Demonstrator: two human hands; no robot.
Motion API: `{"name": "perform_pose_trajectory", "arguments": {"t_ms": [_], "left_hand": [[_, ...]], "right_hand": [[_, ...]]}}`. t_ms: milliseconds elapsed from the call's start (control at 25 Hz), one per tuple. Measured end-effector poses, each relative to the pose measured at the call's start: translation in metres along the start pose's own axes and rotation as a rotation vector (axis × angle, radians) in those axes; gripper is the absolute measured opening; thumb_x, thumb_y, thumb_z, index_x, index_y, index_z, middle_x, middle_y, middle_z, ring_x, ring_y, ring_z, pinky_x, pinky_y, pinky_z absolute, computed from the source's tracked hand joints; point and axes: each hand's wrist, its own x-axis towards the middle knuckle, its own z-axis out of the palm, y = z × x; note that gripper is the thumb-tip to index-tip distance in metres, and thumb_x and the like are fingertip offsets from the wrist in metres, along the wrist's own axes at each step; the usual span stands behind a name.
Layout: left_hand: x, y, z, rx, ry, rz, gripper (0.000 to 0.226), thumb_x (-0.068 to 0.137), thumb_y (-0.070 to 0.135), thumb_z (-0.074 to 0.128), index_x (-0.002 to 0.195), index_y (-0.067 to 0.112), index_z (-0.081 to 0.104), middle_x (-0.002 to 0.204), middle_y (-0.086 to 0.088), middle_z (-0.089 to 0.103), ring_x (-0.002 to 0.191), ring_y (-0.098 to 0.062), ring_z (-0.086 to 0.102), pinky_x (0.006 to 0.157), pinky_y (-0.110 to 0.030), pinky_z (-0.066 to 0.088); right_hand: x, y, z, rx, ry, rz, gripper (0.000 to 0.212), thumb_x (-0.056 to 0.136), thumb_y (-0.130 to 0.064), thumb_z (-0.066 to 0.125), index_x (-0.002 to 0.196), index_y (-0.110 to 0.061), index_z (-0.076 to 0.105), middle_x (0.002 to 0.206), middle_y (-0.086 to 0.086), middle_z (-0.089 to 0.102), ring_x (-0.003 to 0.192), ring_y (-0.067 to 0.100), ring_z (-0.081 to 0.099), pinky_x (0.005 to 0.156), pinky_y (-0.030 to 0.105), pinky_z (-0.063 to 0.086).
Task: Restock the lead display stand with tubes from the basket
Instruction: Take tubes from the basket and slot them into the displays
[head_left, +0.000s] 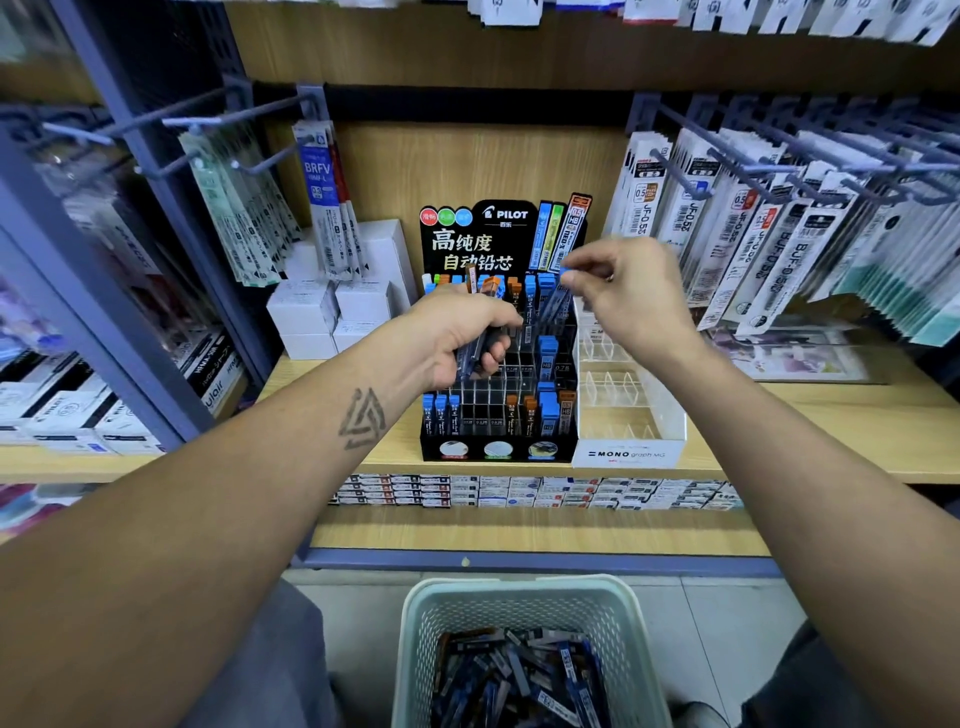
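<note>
Right hand (631, 291): thumb and forefinger pinched narrow on the blue cap of one lead tube (557, 299), tube slanting down toward the upper right rows of the display stand (498, 452). Whether its foot was already in a slot could not be told.

Left hand (467, 338): fingers curled round a small bundle of tubes (475, 353), held in front of the stand's middle tiers, orange and blue caps showing above the knuckles.

Step in hand, as judged: seating a single tube while the left kept the reserve. Next move would call for lining the tube up with an empty cell, letting it drop straight, then drawing another from the bundle. Many cells in the middle and lower tiers stood empty, so the job looked far from done.

Basket (415, 623): on the floor below the shelf's front edge, between the person's legs, holding a heap of loose tubes.

Stand sat near the front edge of a pale wooden shelf (779, 447). A clear acrylic rack (623, 415) touched its right side; white boxes (332, 312) were stacked behind on the left. Packaged refills (753, 234) hung on pegs to both sides; small cartons lined the shelf beneath.
</note>
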Motion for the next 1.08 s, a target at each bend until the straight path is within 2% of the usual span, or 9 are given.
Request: {"name": "perform_pose_trajectory", "arguments": {"t_ms": [120, 280, 440, 640, 840, 1080], "left_hand": [[-0.001, 0.0, 0.0, 0.0, 0.004, 0.004, 0.016, 0.092, 0.002, 0.063, 0.083, 0.007, 0.051, 0.061, -0.012, 0.053, 0.043, -0.014, 0.046, 0.039, -0.018, 0.036], [-0.002, 0.0, 0.003, -0.001, 0.001, 0.005, 0.013, 0.092, 0.002, 0.064, 0.09, 0.007, 0.052, 0.062, -0.012, 0.053, 0.043, -0.014, 0.046, 0.04, -0.017, 0.036], [-0.001, -0.001, 0.002, 0.002, 0.001, 0.005, 0.012, 0.091, 0.002, 0.064, 0.09, 0.006, 0.053, 0.063, -0.013, 0.053, 0.044, -0.014, 0.046, 0.039, -0.017, 0.037], [0.0, -0.003, 0.001, 0.001, 0.003, 0.006, 0.017, 0.091, 0.001, 0.065, 0.101, 0.005, 0.051, 0.063, -0.013, 0.053, 0.043, -0.015, 0.047, 0.039, -0.017, 0.037], [0.0, -0.002, 0.001, 0.007, -0.015, 0.007, 0.012, 0.091, 0.002, 0.064, 0.084, 0.005, 0.055, 0.064, -0.013, 0.054, 0.043, -0.014, 0.047, 0.039, -0.017, 0.037], [0.003, -0.006, 0.0, 0.018, -0.042, -0.012, 0.013, 0.091, 0.0, 0.064, 0.083, 0.005, 0.055, 0.061, -0.012, 0.054, 0.043, -0.014, 0.047, 0.039, -0.017, 0.037]], "right_hand": [[0.005, -0.004, -0.006, 0.057, 0.016, -0.03, 0.014, 0.089, -0.014, 0.074, 0.102, -0.012, 0.078, 0.086, -0.005, 0.068, 0.077, 0.008, 0.062, 0.078, 0.021, 0.051], [-0.001, 0.005, 0.008, -0.109, -0.069, -0.13, 0.016, 0.088, -0.014, 0.075, 0.103, -0.011, 0.078, 0.098, 0.002, 0.074, 0.084, 0.012, 0.063, 0.085, 0.026, 0.051], [-0.006, 0.009, 0.019, -0.177, -0.146, -0.125, 0.015, 0.09, -0.016, 0.073, 0.104, -0.013, 0.078, 0.1, 0.003, 0.075, 0.09, 0.018, 0.068, 0.09, 0.034, 0.054], [-0.004, 0.011, 0.019, -0.209, -0.133, -0.084, 0.015, 0.09, -0.016, 0.073, 0.104, -0.016, 0.077, 0.097, 0.003, 0.075, 0.09, 0.019, 0.069, 0.088, 0.035, 0.056], [-0.007, 0.011, 0.022, -0.246, -0.227, -0.061, 0.015, 0.09, -0.019, 0.073, 0.104, -0.019, 0.077, 0.096, 0.002, 0.076, 0.091, 0.02, 0.069, 0.087, 0.032, 0.054], [-0.011, 0.004, 0.018, -0.318, -0.248, -0.027, 0.02, 0.097, -0.021, 0.06, 0.107, -0.019, 0.077, 0.107, 0.003, 0.075, 0.102, 0.025, 0.065, 0.087, 0.033, 0.053]]}}
